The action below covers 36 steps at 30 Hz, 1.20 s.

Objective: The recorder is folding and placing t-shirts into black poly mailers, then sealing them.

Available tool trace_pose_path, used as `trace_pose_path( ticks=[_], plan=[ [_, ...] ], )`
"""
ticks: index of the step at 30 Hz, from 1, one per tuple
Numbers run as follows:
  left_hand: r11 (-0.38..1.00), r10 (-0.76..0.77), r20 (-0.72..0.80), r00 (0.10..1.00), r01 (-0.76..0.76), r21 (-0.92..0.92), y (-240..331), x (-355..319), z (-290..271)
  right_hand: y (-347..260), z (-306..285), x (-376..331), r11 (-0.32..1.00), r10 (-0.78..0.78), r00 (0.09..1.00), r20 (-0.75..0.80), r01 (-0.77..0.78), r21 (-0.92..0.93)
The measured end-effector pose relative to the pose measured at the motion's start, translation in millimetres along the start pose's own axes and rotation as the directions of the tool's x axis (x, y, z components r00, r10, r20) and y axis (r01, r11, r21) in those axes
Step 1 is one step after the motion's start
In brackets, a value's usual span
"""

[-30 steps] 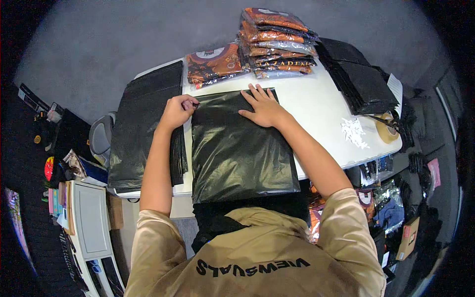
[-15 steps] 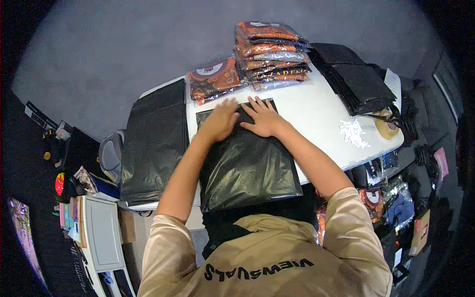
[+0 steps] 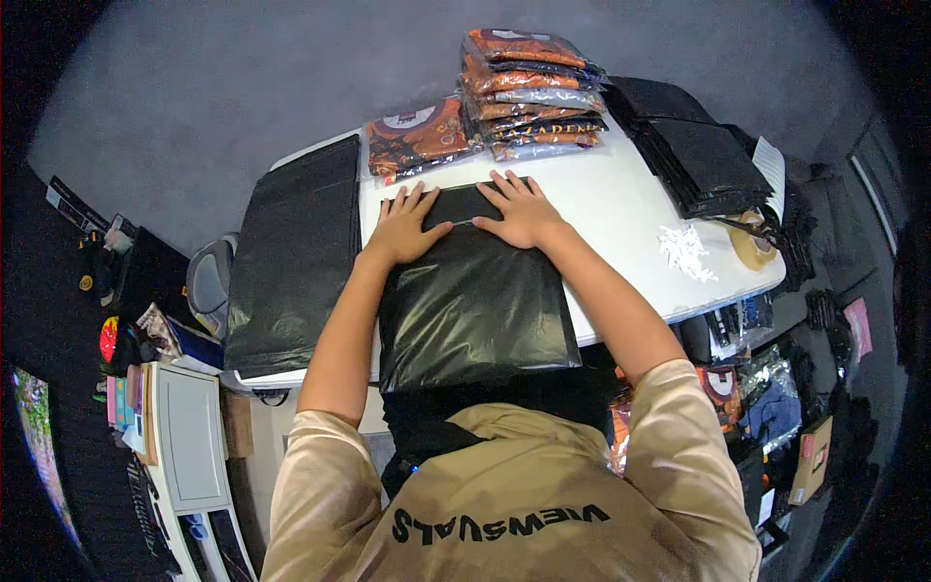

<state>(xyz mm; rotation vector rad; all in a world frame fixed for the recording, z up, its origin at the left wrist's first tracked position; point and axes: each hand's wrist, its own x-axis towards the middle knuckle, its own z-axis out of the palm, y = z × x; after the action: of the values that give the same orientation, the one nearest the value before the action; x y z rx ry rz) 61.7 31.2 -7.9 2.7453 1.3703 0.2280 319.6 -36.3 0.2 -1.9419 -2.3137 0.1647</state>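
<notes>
On the white tabletop [image 3: 621, 209], left hand [image 3: 405, 230] and right hand [image 3: 521, 209] press flat, fingers spread, sealing the black mailer bag's [image 3: 470, 301] flap; next likely calls for smoothing outward along it.

Two hands are counted at the frame's centre, a left hand [image 3: 405, 228] and a right hand [image 3: 521, 209], both laid flat on one black plastic bag [image 3: 470, 296]. One white counter [image 3: 635, 209] is seen. One stack of orange packaged garments [image 3: 531, 92], about six high, is counted at upper centre, with one single orange packet [image 3: 419, 136] beside it. Two piles of black bags are counted: one at left [image 3: 296, 257], one at upper right [image 3: 693, 145]. One tape roll [image 3: 749, 242] lies at right
</notes>
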Motion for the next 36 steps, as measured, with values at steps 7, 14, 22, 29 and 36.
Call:
trace_pose_path(
  ticks=[7,14,22,29,36],
  plan=[
    [0.997,-0.068,0.02,0.998,0.067,0.044,-2,-6,-5,3,-2,-7,0.994,0.101,0.995,0.018,-0.1,-0.036],
    [0.983,-0.176,0.116,0.978,0.168,0.07,-1,-12,-17,13,-7,-11,0.995,0.102,0.993,0.062,-0.101,-0.018],
    [0.99,0.135,0.092,0.987,-0.139,0.037,31,17,-12,27,-8,-10,1.0,0.028,0.991,0.13,-0.029,0.0],
    [0.971,0.233,0.067,0.97,-0.228,-0.069,20,23,3,28,-9,-9,0.999,-0.027,0.988,0.154,0.024,0.024],
    [0.993,0.12,0.116,0.986,-0.116,-0.036,16,6,-15,32,-18,-13,0.998,0.057,0.983,0.172,-0.063,0.029]
  ],
)
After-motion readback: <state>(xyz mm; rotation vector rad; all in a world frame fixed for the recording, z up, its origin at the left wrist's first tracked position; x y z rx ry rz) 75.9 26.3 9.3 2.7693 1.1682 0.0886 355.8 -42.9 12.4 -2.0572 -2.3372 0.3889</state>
